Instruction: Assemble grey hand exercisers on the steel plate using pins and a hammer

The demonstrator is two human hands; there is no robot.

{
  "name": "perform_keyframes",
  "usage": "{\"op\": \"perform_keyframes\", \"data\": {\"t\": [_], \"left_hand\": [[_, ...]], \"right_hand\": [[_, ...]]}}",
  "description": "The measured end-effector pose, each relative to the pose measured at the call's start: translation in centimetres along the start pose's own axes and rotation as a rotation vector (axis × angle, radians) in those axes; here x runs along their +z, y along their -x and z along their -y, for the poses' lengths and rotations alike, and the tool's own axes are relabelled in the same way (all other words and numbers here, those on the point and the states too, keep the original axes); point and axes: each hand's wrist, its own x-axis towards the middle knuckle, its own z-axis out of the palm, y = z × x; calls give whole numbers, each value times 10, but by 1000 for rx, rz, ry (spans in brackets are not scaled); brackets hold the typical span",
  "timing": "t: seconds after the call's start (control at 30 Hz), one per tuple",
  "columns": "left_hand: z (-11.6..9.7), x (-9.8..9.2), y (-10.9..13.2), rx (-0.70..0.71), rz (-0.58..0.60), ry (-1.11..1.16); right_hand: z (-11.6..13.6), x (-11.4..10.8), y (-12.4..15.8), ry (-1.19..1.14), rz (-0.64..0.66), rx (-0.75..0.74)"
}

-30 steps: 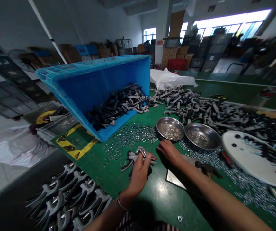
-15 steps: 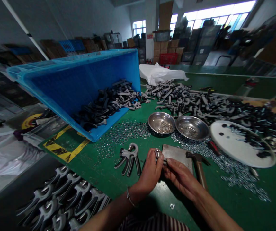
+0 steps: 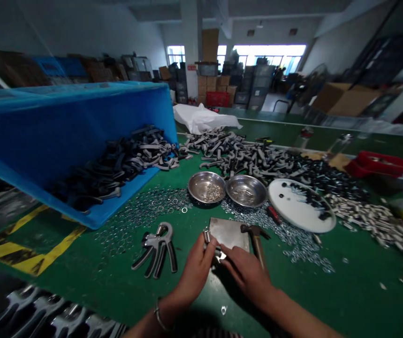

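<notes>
My left hand (image 3: pixel 196 267) and my right hand (image 3: pixel 247 272) meet over the green table (image 3: pixel 345 300), fingers pinched on a small metal spring (image 3: pixel 209 237) held between them. They hover at the near edge of a flat steel plate (image 3: pixel 230 232). A hammer (image 3: pixel 255 239) lies just right of the plate. An assembled grey hand gripper (image 3: pixel 157 249) lies on the table left of my left hand, apart from it.
A tipped blue crate (image 3: pixel 64 122) spills grey handles at the left. Two steel bowls (image 3: pixel 206 187) (image 3: pixel 246 190), scattered metal rings (image 3: pixel 141 211), a white round tray (image 3: pixel 301 206), a pile of handles (image 3: pixel 250 155) and springs (image 3: pixel 373 216) lie beyond. Finished grippers (image 3: pixel 46 314) sit at bottom left.
My left hand put the grey hand gripper down on the table, then both hands came together on the small spring by the steel plate. The view has swung to the right.
</notes>
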Motion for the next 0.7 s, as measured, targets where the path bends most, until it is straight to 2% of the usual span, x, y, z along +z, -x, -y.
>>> {"op": "perform_keyframes", "data": {"t": [0.07,0.1,0.17,0.23,0.3,0.37,0.47,0.57,0.63,0.7], "left_hand": [[3,2,-8,-1,8,8],[4,3,-12,3,2,5],[3,4,-18,15,-14,-7],[2,7,-22,9,-10,-7],[0,11,-23,-25,28,1],[-1,17,-22,-63,78,9],[-3,26,-21,-93,133,21],[-2,28,-24,-99,114,51],[-1,27,-27,-115,59,78],[-1,25,-32,-133,2,108]], "right_hand": [[-34,-23,9,88,159,100],[-57,-39,12,154,187,181],[-112,-79,19,360,70,448],[-169,-118,23,486,-24,603],[-215,-151,25,577,-64,695],[-247,-171,26,628,-57,739],[-273,-186,24,650,-16,766],[-278,-188,19,624,-3,788],[-266,-178,16,569,-6,803],[-234,-156,15,461,8,785]]}}
